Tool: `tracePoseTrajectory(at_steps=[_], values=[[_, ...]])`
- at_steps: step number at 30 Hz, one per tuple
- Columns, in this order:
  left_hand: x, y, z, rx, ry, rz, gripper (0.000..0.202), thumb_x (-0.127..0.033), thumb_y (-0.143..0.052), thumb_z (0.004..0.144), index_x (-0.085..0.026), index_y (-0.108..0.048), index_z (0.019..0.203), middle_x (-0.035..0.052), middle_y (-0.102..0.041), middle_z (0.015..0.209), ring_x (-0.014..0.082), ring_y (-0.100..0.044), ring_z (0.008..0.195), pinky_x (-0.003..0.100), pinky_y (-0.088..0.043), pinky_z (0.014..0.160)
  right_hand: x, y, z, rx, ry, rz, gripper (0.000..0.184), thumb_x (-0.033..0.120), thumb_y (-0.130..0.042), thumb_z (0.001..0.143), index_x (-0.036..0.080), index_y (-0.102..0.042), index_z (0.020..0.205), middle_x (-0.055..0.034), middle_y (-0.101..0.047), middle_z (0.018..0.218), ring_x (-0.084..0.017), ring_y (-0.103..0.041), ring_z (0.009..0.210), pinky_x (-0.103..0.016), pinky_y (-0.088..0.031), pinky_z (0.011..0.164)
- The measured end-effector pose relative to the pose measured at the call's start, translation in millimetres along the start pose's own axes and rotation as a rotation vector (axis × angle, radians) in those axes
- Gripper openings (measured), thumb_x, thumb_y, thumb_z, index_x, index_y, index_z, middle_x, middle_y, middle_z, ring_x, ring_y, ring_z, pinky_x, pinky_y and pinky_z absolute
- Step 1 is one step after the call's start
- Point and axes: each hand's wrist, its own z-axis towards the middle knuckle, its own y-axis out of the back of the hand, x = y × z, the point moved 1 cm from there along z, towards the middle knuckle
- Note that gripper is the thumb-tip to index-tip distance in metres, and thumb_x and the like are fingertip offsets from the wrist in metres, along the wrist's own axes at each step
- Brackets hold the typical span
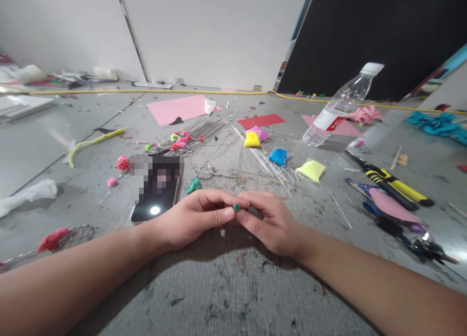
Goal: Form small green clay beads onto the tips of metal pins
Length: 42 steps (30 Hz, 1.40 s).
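Just above the table, a small green rolled piece of modelling clay point(236, 207) shows a spiral end between the fingertips of both hands. My left hand point(199, 214) pinches it from the left with thumb and forefinger. From the right, my right hand point(270, 221) closes on it too, its fingertips meeting those of the left. A larger lump of green clay point(193, 185) lies on the table just behind my left hand. Beside it on the left is a phone point(155, 200) with part of its screen blurred.
Clay packets in yellow point(252, 139), blue point(278, 157) and pale yellow point(311, 171) lie ahead among thin wires point(268, 163). A tilted plastic bottle point(339, 107) and yellow-black pliers point(396, 183) are at right. Pink paper point(175, 110) lies behind; red clay pieces point(54, 239) sit at left.
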Motion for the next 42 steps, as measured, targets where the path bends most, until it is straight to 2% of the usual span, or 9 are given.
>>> tracePoseTrajectory(at_steps=[6,10,16,21,25,29,33,35,42], values=[[0.7,1.8,0.6,-0.014,0.007,0.012,0.022,-0.039,-0.086,0.081,-0.023,-0.084,0.096,0.0046,-0.076,0.096,0.0120,-0.059,0.076,0.023,-0.045,0.069,0.3,1.0,-0.2,-0.023,0.012,0.014,0.023,0.023,-0.059,0.095,0.021,-0.052,0.073,0.0051,-0.047,0.064,-0.011,-0.047,0.059,-0.026,-0.039,0.056],[1.3,2.3,0.6,-0.011,0.034,0.016,0.024,-0.043,-0.085,0.082,-0.024,-0.083,0.098,0.0033,-0.074,0.092,0.0108,-0.055,0.072,0.022,-0.042,0.066,1.5,1.0,-1.9,-0.075,0.015,0.067,0.010,0.022,-0.066,0.090,0.022,-0.056,0.085,0.0043,-0.056,0.071,-0.011,-0.052,0.062,-0.026,-0.044,0.059],[-0.8,1.3,1.8,0.054,0.035,0.103,0.033,-0.050,-0.080,0.086,-0.019,-0.082,0.098,0.0046,-0.070,0.089,0.0116,-0.050,0.071,0.024,-0.038,0.064,0.3,-0.9,-4.4,-0.142,0.044,0.073,0.029,0.019,-0.068,0.087,0.025,-0.055,0.111,0.0040,-0.054,0.079,-0.013,-0.054,0.069,-0.028,-0.049,0.064],[-2.2,4.4,2.5,0.107,0.058,0.153,0.039,-0.052,-0.075,0.088,-0.014,-0.076,0.082,-0.0007,-0.055,0.067,0.0112,-0.041,0.063,0.025,-0.032,0.060,0.5,-1.3,-1.5,-0.127,0.156,0.045,0.019,0.015,-0.067,0.090,0.024,-0.062,0.107,0.0039,-0.052,0.079,-0.011,-0.051,0.067,-0.027,-0.046,0.064],[-1.3,5.1,2.4,0.091,0.095,0.138,0.038,-0.051,-0.074,0.088,-0.013,-0.074,0.084,0.0006,-0.055,0.069,0.0126,-0.043,0.064,0.026,-0.033,0.060,1.4,-1.7,-1.0,-0.161,0.198,0.026,0.018,0.011,-0.067,0.090,0.023,-0.065,0.104,0.0040,-0.052,0.077,-0.010,-0.051,0.065,-0.026,-0.045,0.063],[-0.5,0.6,2.1,-0.066,0.087,0.137,0.035,-0.048,-0.072,0.087,-0.015,-0.070,0.076,0.0006,-0.055,0.066,0.0135,-0.048,0.062,0.027,-0.039,0.060,2.3,-0.8,-1.8,-0.185,0.147,-0.016,0.015,0.011,-0.065,0.090,0.022,-0.065,0.101,0.0034,-0.055,0.076,-0.010,-0.052,0.065,-0.026,-0.045,0.063],[-2.6,0.6,0.2,-0.498,0.024,0.353,0.035,-0.047,-0.059,0.094,-0.018,-0.071,0.080,-0.0026,-0.049,0.058,0.0134,-0.049,0.056,0.026,-0.038,0.054,0.6,0.0,-1.8,-0.138,0.042,-0.052,0.009,0.015,-0.065,0.089,0.020,-0.064,0.097,0.0034,-0.056,0.072,-0.011,-0.054,0.063,-0.025,-0.044,0.060],[-4.9,2.2,-0.7,-0.625,-0.024,0.513,0.034,-0.046,-0.057,0.095,-0.018,-0.071,0.083,-0.0030,-0.049,0.056,0.0133,-0.048,0.054,0.026,-0.037,0.052,-1.2,-0.8,-1.4,-0.091,0.021,-0.085,0.006,0.017,-0.066,0.089,0.019,-0.064,0.094,0.0036,-0.056,0.071,-0.011,-0.053,0.062,-0.025,-0.044,0.060],[-11.9,3.5,-0.7,-0.632,-0.385,1.084,0.016,-0.025,-0.056,0.090,-0.017,-0.067,0.082,0.0012,-0.061,0.075,0.0147,-0.057,0.068,0.028,-0.045,0.061,-4.8,-5.1,0.0,0.085,-0.012,-0.256,0.001,0.016,-0.064,0.088,0.015,-0.065,0.088,0.0018,-0.054,0.070,-0.013,-0.050,0.064,-0.026,-0.040,0.062]])
